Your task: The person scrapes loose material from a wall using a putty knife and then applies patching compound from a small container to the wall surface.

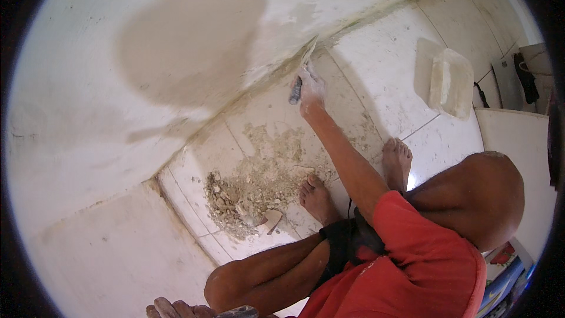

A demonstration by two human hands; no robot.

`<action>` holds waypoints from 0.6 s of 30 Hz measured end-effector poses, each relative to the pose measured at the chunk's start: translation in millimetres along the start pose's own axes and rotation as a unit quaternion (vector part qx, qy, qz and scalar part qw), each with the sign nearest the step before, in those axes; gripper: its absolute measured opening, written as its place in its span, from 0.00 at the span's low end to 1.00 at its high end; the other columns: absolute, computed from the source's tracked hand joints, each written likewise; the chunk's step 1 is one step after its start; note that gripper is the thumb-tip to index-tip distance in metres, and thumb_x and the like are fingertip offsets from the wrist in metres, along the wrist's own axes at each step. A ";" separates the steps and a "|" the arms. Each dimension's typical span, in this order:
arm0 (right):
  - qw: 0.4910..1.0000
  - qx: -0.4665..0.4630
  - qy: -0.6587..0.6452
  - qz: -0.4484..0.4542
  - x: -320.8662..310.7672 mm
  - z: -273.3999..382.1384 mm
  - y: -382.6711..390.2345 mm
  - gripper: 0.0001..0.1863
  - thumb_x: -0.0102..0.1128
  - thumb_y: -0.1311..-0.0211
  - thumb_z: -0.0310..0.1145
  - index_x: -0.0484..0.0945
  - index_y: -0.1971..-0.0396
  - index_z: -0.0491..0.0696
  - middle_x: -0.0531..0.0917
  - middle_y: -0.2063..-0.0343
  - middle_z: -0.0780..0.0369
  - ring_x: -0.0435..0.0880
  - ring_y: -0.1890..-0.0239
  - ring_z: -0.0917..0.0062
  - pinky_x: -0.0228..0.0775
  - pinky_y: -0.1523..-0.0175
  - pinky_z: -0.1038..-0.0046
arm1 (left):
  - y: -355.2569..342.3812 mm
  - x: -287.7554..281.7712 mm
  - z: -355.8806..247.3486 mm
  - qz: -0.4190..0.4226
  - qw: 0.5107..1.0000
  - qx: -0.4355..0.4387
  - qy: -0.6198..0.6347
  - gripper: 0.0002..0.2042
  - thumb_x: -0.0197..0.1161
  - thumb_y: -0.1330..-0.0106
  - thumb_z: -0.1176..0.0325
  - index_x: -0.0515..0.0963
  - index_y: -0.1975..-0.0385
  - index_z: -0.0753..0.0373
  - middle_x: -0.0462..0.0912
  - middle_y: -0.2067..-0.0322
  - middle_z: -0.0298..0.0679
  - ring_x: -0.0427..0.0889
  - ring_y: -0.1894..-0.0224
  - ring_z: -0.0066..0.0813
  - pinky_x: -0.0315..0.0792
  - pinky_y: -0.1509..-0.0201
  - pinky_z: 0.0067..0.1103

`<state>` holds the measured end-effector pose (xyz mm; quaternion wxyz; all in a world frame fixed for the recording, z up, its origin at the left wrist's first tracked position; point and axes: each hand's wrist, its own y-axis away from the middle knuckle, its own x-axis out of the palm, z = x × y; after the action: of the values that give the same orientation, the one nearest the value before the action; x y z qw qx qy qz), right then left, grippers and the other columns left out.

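Here, one scraper (pixel 295 90) sits at the floor's (pixel 391 47) long edge, where it meets the wall (pixel 76 59). Its handle is dark grey and its blade (pixel 308 53) is thin and pale. The right hand (pixel 314 89), white with dust, has its fingers closed around the handle. The left hand (pixel 176 309) is cut off low down, beside one grey thing (pixel 238 312); I can't tell if it grips it. The floor carries one heap of crumbs (pixel 244 191) near its corner, one tub (pixel 439 85) further right, and two bare feet (pixel 318 200).

white-tiled floor (pixel 394 41) | loose crumbled rubble (pixel 235 200) | translucent rectangular tub (pixel 458 85)
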<state>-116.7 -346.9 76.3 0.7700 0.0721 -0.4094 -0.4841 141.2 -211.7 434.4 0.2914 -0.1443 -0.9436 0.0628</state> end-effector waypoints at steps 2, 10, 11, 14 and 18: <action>1.000 -0.002 -0.026 -0.013 15.8 -7.8 -2.9 0.04 0.55 0.35 0.33 0.75 0.66 0.49 0.71 0.82 0.69 0.70 0.81 0.86 0.63 0.78 0.78 | 0.4 -0.8 -1.7 0.007 1.000 -0.006 0.003 0.11 0.60 0.32 0.68 0.63 0.67 0.60 0.66 0.66 0.38 0.66 0.74 0.22 0.65 0.77 0.17; 0.995 -0.056 -0.058 0.063 62.2 -78.7 3.6 0.04 0.55 0.33 0.34 0.73 0.63 0.50 0.74 0.74 0.71 0.73 0.75 0.88 0.65 0.79 0.80 | 3.7 2.6 -2.2 0.025 0.999 -0.020 0.012 0.10 0.60 0.32 0.67 0.64 0.67 0.60 0.67 0.66 0.37 0.66 0.74 0.21 0.64 0.79 0.16; 0.995 -0.058 -0.059 0.060 57.3 -86.6 10.1 0.04 0.55 0.33 0.34 0.73 0.63 0.50 0.74 0.74 0.71 0.73 0.75 0.88 0.65 0.79 0.80 | 3.3 3.9 -0.6 0.017 1.000 -0.023 0.006 0.10 0.60 0.32 0.67 0.64 0.67 0.60 0.67 0.66 0.37 0.66 0.74 0.21 0.64 0.79 0.16; 0.991 -0.070 0.019 0.116 40.6 -106.9 39.4 0.05 0.55 0.32 0.34 0.74 0.65 0.49 0.74 0.77 0.70 0.73 0.76 0.87 0.66 0.78 0.80 | 1.3 3.5 1.6 0.022 0.999 -0.023 0.002 0.10 0.61 0.32 0.67 0.65 0.66 0.60 0.67 0.65 0.37 0.67 0.74 0.21 0.64 0.79 0.16; 0.996 0.030 0.026 0.081 2.3 -58.7 58.3 0.13 0.51 0.31 0.40 0.74 0.74 0.49 0.73 0.84 0.67 0.71 0.83 0.84 0.64 0.79 0.78 | 1.2 4.0 -1.1 0.007 1.000 -0.008 -0.009 0.10 0.61 0.32 0.67 0.65 0.66 0.61 0.68 0.65 0.38 0.68 0.74 0.22 0.65 0.78 0.16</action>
<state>-35.1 -335.2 68.7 0.8149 0.0746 -0.4078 -0.4051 138.9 -209.3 437.2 0.2812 -0.1524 -0.9457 0.0581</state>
